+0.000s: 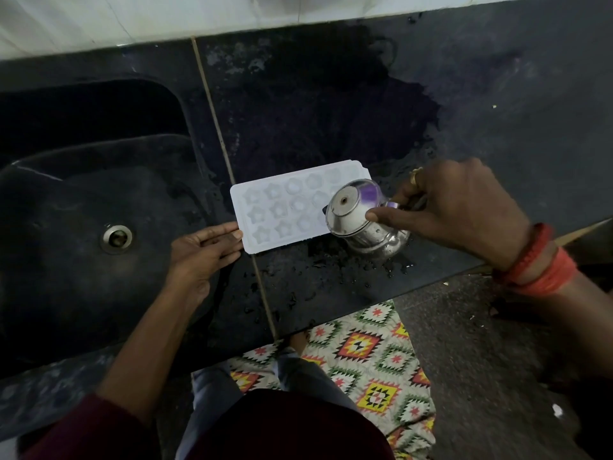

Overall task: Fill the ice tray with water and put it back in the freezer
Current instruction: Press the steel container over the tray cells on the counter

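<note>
A white ice tray (282, 207) with several star and flower moulds lies flat on the dark counter (331, 111). My left hand (205, 244) touches its near-left corner with straight fingers. A steel jug (358, 217) with a lid is tilted over the tray's right end, and my right hand (457, 207) grips it by the handle with the thumb on the rim. No stream of water can be made out. The jug hides the tray's right moulds.
A dark stone sink (83, 200) with a metal drain (116, 238) lies to the left of the tray. Water drops spread on the counter near its front edge (331, 323). A patterned mat (371, 353) covers the floor below.
</note>
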Demonstrator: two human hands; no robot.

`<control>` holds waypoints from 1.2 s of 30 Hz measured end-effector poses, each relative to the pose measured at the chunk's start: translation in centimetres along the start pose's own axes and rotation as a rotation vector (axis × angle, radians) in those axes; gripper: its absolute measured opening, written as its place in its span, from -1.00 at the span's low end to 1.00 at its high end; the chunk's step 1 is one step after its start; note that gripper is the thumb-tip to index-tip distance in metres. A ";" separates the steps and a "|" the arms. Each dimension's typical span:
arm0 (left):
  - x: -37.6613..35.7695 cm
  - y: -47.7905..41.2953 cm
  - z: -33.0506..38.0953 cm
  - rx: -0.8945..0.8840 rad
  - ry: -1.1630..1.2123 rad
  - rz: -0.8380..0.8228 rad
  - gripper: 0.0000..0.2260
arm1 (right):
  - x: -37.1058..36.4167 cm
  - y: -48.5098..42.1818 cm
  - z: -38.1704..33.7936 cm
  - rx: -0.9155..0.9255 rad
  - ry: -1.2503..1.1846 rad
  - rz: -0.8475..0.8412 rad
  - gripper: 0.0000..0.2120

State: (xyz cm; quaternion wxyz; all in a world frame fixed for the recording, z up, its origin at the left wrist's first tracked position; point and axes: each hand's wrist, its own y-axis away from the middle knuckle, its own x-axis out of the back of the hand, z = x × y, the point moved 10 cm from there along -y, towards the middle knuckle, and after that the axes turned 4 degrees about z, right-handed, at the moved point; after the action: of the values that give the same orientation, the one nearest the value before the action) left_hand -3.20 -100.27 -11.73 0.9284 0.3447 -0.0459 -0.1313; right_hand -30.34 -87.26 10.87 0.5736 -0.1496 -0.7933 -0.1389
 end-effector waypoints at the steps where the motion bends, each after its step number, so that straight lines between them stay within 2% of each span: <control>1: 0.0 0.1 0.1 -0.002 0.000 -0.002 -0.88 | -0.2 -0.1 -0.2 0.004 0.004 -0.001 -0.53; 12: 0.0 0.0 0.1 -0.011 0.009 -0.014 -0.88 | -2.2 -0.6 -0.8 0.017 0.069 -0.041 -0.50; 36: 0.0 -0.5 -0.2 -0.007 -0.002 -0.029 -0.87 | -1.9 -0.8 -0.9 0.001 0.085 -0.042 -0.48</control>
State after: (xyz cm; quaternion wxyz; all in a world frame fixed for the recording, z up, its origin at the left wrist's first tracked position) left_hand -3.22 -100.47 -12.23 0.9275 0.3421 -0.0415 -0.1452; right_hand -29.30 -88.50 9.35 0.6039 -0.1268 -0.7711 -0.1568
